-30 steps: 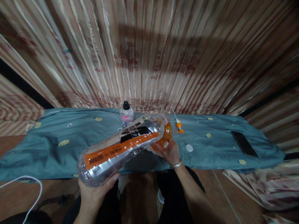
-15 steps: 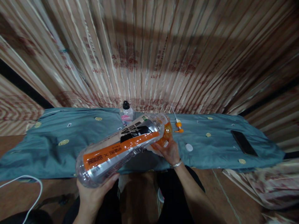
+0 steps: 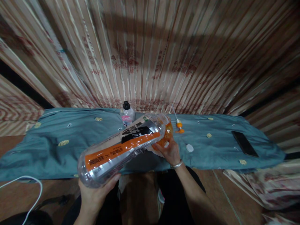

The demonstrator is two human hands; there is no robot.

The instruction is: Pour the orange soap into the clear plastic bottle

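Left hand (image 3: 95, 195): wraps the base of the big bottle (image 3: 122, 147), thumb on its lower side.
Big bottle: clear, orange label, tipped; long axis climbs from the left hand up and away to the right, mouth end meeting the orange bottle (image 3: 167, 135).
Right hand (image 3: 170, 151): grips the orange bottle from below, at the big bottle's far end.
Nearer hand: right to the mouths, left to the base.
Beyond right hand: pump (image 3: 179, 125), white cap (image 3: 189, 148), phone (image 3: 245, 143) on the blue cloth (image 3: 58, 143).
Beyond the big bottle: small bottle (image 3: 127, 115).

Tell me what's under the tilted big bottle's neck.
An orange container, held by the right hand. The big bottle covers its opening, so any flow cannot be seen.
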